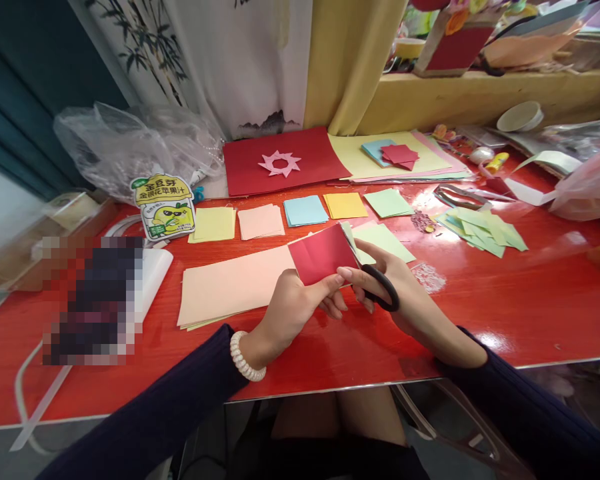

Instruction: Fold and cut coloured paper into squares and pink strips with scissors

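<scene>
My left hand [287, 310] pinches the lower edge of a red paper piece [323, 257], with its thumb on top and fingers beneath. Black-handled scissors [393, 297] hang around the fingers of my right hand [397, 277], which is closed at the paper's right edge. The scissor blades are mostly hidden behind the hand and paper. A pale green edge shows behind the red piece on its right. Long peach paper strips [230, 283] lie under and left of the red piece, and a green sheet [387, 241] lies behind my right hand.
Square paper stacks in yellow [214, 224], pink [261, 221], blue [305, 210], orange [345, 205] and green [389, 203] form a row. Loose green scraps [480, 230] lie right. A pink paper ring [280, 164] rests on red card [240, 173]. A blurred-out dark object [100, 300] lies left.
</scene>
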`<state>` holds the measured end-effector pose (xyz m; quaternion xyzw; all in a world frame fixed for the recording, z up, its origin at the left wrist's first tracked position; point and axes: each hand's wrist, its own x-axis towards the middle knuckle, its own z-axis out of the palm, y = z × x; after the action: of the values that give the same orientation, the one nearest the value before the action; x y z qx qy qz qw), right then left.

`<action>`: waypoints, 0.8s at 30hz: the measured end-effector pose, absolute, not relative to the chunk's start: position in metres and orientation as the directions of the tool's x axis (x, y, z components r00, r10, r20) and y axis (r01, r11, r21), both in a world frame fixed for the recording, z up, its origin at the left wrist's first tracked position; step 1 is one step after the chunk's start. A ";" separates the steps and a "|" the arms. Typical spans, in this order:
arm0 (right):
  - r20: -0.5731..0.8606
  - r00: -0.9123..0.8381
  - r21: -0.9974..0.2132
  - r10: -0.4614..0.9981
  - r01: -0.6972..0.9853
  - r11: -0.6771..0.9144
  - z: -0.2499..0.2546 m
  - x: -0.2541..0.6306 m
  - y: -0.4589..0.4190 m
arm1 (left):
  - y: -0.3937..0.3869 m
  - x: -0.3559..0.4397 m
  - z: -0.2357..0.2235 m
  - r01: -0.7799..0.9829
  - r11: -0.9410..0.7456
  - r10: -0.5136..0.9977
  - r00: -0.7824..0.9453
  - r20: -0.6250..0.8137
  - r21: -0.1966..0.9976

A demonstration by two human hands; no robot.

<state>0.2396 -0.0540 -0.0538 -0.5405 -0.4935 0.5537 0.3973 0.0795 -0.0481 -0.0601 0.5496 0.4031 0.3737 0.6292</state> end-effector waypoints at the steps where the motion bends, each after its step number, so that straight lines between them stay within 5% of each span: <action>1: -0.207 -0.100 -0.976 0.973 0.093 -0.198 -0.053 0.239 -0.054 | -0.048 0.080 -0.060 -0.029 0.117 0.913 0.397 -0.096 0.993; 8: -0.210 -0.095 -0.971 0.973 0.135 -0.196 -0.048 0.236 -0.054 | -0.049 0.080 -0.063 -0.055 0.104 0.907 0.415 -0.072 0.993; 24: -0.228 -0.166 -0.959 0.960 0.212 -0.191 -0.059 0.245 -0.059 | -0.051 0.081 -0.065 -0.111 0.369 0.855 0.429 -0.291 0.923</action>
<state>0.2453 -0.0593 -0.0593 -0.5469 -0.5354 0.5444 0.3435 0.0805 -0.0507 -0.0646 0.4491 0.4145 0.3372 0.7161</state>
